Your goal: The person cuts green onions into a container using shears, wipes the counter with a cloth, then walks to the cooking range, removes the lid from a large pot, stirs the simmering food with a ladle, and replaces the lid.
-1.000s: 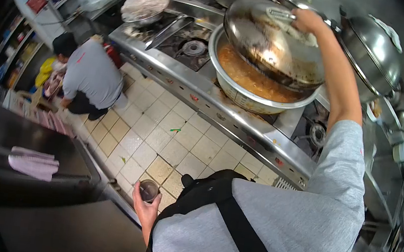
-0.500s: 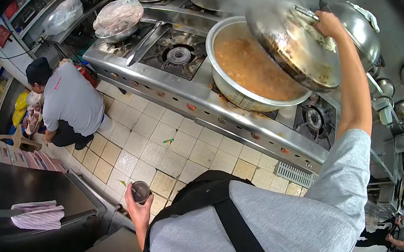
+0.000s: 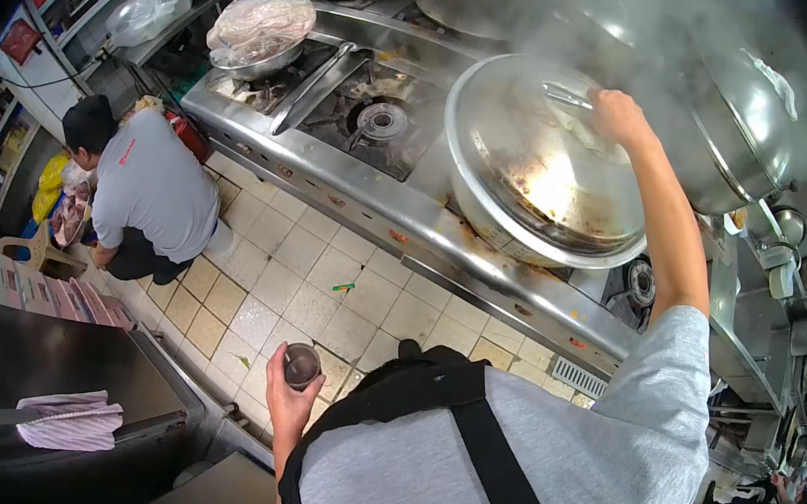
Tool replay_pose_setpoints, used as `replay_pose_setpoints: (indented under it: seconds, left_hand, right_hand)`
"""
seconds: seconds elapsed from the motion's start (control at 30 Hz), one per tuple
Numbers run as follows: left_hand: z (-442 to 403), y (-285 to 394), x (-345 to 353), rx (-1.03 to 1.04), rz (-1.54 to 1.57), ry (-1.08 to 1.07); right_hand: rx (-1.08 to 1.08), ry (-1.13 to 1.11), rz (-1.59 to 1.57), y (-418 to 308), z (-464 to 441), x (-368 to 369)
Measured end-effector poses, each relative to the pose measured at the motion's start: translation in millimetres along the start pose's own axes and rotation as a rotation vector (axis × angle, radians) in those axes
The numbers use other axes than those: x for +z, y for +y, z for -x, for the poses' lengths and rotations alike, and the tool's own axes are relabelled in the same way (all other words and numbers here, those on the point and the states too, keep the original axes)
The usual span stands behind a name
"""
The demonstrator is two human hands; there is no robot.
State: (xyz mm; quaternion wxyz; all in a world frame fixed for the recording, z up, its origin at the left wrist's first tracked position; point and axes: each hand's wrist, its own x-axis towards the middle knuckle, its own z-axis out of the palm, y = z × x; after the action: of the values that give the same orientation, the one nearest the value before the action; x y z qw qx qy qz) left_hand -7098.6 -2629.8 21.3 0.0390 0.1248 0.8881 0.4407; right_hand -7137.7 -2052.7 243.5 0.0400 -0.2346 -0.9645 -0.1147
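My right hand [image 3: 622, 118] grips the handle of a large domed metal pot lid [image 3: 527, 151]. The lid lies over the wide silver pot [image 3: 475, 200] on the stove, and its rim surrounds the lid's edge. Steam hides part of the lid's far side, and the food inside the pot is covered. Low on the left, my left hand [image 3: 289, 394] is wrapped round a small dark cup [image 3: 302, 368], held upright over the floor. Something thin seems to stand inside the cup, too small to make out.
A steel stove [image 3: 369, 203] with burners runs across the view. On it sits a bowl with a plastic-wrapped bundle [image 3: 262, 25]. A co-worker [image 3: 155, 186] crouches at left near shelves. A striped cloth [image 3: 73, 420] hangs on a steel unit. A second domed lid [image 3: 743, 112] is at right.
My right hand has lowered the lid from a tilted position above the pot onto it, covering the brown stew. My left hand still holds the cup. The camera view has shifted slightly.
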Motion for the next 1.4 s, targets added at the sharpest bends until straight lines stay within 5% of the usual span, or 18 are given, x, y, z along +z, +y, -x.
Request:
replay_pose_setpoints:
  seconds: [0.37, 0.43, 0.57, 0.7, 0.73, 0.93, 1.17, 1.23, 1.37, 1.4]
  left_hand:
    - [-116, 20, 53, 0.236, 0.107, -0.065]
    - [-158, 24, 63, 0.332, 0.034, -0.061]
    - [-249, 21, 88, 0.358, 0.04, -0.008]
    - [-339, 24, 107, 0.337, 0.01, 0.047]
    - [-360, 26, 109, 0.32, -0.005, 0.051]
    - [-433, 2, 145, 0.353, 0.022, 0.018]
    - [-481, -15, 135, 0.536, 0.063, 0.277]
    - [-535, -38, 135, 0.54, -0.205, 0.392]
    - [-569, -24, 116, 0.312, -0.56, -0.087]
    - [-584, -39, 126, 0.443, -0.698, -0.08]
  right_hand:
    - [-0.062, 0.062, 0.056, 17, -3, 30]
    - [-0.053, 0.138, -0.122, 8, 15, 7]
    - [0.136, 0.256, -0.237, -18, 63, -30]
    - [0.519, 0.15, -0.488, -67, 136, -53]
    - [0.364, 0.256, -0.568, -67, 160, -36]
    - [0.76, -0.283, -0.932, -168, 257, 18]
    - [0.939, -0.485, -0.936, -254, 329, 105]
    - [0.982, -0.373, -0.969, -275, 336, 110]
    - [1.025, -0.247, -0.907, -298, 315, 91]
    - [0.965, -0.153, -0.894, -297, 326, 107]
